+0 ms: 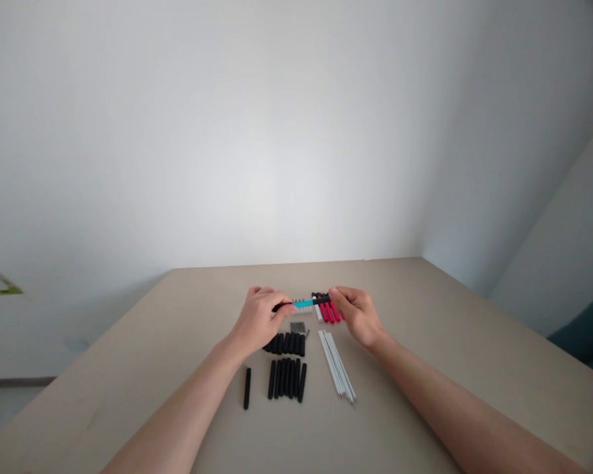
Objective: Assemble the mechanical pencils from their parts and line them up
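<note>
A pen [304, 303] with a blue middle and black ends is held level above the table, stretched between my two hands. My left hand [265, 315] pinches its left black end between thumb and fingers. At the right black end, my right hand [356, 312] has its thumb and fingers closed on it. Behind and below the pen lie pink and white pen barrels [329, 312] and a few clear small parts [306, 309]. Small metal springs [297, 326] lie below my left hand, close to a row of short black tubes [291, 343], which that hand partly hides.
Longer black tubes [287, 379] lie in a row nearer to me, with one single black tube [247, 388] apart on the left. White pen refills [337, 366] form a bundle to the right. The beige table [143, 349] meets a white wall [286, 131].
</note>
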A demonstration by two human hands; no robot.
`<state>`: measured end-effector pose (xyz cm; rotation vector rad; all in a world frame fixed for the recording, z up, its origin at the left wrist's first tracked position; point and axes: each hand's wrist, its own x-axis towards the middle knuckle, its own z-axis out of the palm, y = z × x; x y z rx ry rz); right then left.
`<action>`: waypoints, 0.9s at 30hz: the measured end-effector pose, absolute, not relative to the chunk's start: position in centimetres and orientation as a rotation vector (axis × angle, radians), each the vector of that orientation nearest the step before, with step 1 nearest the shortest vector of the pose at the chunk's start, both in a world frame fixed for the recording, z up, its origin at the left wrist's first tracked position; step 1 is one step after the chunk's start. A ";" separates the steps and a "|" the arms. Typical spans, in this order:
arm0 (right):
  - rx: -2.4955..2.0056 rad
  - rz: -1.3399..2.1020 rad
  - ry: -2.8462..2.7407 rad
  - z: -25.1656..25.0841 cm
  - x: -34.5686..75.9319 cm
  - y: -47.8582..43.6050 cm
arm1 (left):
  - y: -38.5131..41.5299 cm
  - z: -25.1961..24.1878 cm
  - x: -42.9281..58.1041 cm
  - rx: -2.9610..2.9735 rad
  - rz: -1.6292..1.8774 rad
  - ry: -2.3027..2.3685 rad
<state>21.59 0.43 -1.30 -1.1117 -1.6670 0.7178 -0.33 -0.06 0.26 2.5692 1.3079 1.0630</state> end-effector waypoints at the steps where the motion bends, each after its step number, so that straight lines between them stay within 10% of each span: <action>1: -1.112 0.755 -1.634 -1.2 21.4 0.4 | -0.1 0.2 -0.3 2.604 1.131 1.321; 17: -0.896 0.914 -1.411 -1.3 20.8 0.3 | 0.4 0.3 -0.6 1.238 1.303 0.684; 27: -0.780 1.327 -1.215 -1.5 20.5 0.6 | -1.7 0.3 1.3 2.087 0.842 0.708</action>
